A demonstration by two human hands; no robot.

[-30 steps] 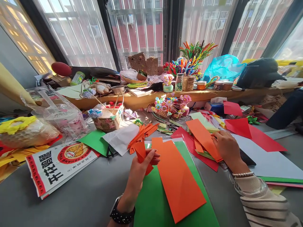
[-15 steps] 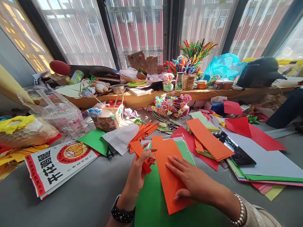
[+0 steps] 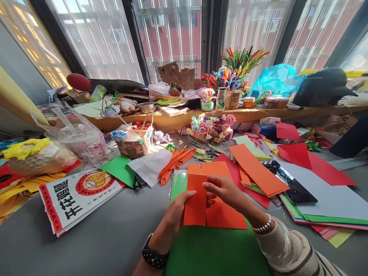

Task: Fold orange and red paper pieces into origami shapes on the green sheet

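An orange paper strip (image 3: 195,211) stands out above the green sheet (image 3: 218,253), held between both hands. My left hand (image 3: 176,211) pinches its left edge, thumb on the front face. On the strip's right edge, my right hand (image 3: 220,189) has its thumb and fingers closed. A wider orange sheet (image 3: 227,214) lies behind and to the right, over the green sheet. Folded orange pieces (image 3: 176,163) are heaped beyond my left hand. Further right lie stacked orange strips (image 3: 258,170) beside a black phone (image 3: 293,188).
A printed paper bag (image 3: 86,199) lies at the left. Behind it are a plastic-wrapped cup (image 3: 83,143) and a small basket (image 3: 133,147). Crochet flowers (image 3: 209,128) stand at the back centre. Coloured paper sheets (image 3: 333,203) are piled on the right.
The folded orange piece has left my left hand, which now holds a strip. My right hand has risen from the flat orange sheet to grip the strip. The view has shifted slightly.
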